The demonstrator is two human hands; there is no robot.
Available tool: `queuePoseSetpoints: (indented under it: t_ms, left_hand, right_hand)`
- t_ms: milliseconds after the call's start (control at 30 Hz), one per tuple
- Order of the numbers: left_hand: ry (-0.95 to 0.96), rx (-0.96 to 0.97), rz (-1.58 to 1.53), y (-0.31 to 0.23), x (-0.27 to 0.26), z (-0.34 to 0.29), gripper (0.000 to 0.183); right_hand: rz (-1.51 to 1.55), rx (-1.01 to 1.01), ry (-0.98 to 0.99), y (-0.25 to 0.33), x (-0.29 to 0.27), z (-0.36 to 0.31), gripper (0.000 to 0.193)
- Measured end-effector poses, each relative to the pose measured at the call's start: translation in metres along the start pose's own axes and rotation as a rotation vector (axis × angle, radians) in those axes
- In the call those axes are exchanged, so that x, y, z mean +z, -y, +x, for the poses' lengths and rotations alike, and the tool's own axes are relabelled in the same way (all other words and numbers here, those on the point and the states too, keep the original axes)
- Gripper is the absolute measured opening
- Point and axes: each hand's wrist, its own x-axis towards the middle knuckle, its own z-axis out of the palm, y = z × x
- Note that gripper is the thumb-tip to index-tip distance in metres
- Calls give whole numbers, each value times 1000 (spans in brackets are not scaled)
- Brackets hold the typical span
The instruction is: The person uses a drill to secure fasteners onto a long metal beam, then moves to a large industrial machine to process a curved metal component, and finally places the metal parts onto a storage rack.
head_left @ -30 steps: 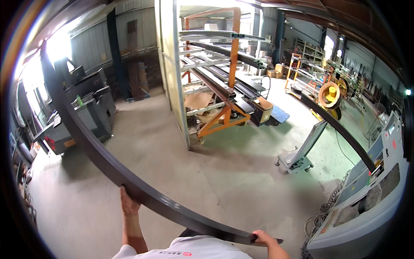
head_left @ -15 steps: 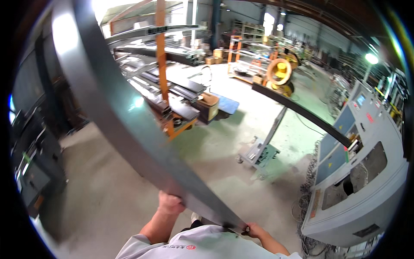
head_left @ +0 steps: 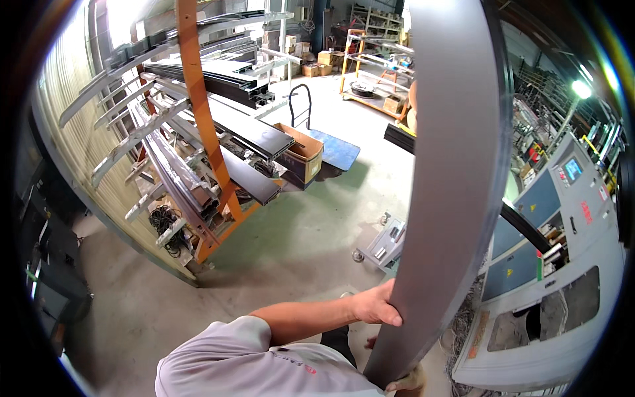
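A long, flat grey metal profile [head_left: 450, 165] rises from in front of my body to the top of the view. My left hand [head_left: 377, 304] reaches across and holds its left edge, thumb on the broad face and fingers passing behind. Low down, my right hand [head_left: 409, 382] is closed around the profile near its lower end; part of that hand is hidden behind the metal. Past the profile's left edge shows part of a small grey wheeled stand [head_left: 383, 245], the rest of which the profile covers.
At the left, an orange-posted rack [head_left: 198, 99] bears several long profiles. Near it are an open cardboard box [head_left: 305, 155] and a blue platform trolley [head_left: 337, 151]. A grey-and-blue machine [head_left: 575, 192] fills the right, with a dark bar [head_left: 526, 225] extending from it.
The profile has swung from the upper left to the right and now stands steeper in view. Both hands have kept hold, and my left arm now stretches across my front.
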Motion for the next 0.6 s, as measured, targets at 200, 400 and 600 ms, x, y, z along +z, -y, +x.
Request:
queuePoseSetpoints:
  t_ms: [200,400,600]
  left_hand:
    - [-27,-140,-79,-41,-124,124,97]
    - [-233,-78,-223,-142,-258,215,64]
    - [-157,120,-196,-251,-351,363,55]
  right_hand:
    - [177,1,-69,36,-99,129,93]
    - [23,31,13,90,-166,259,91]
    - [-234,13,28,133,-235,387,115]
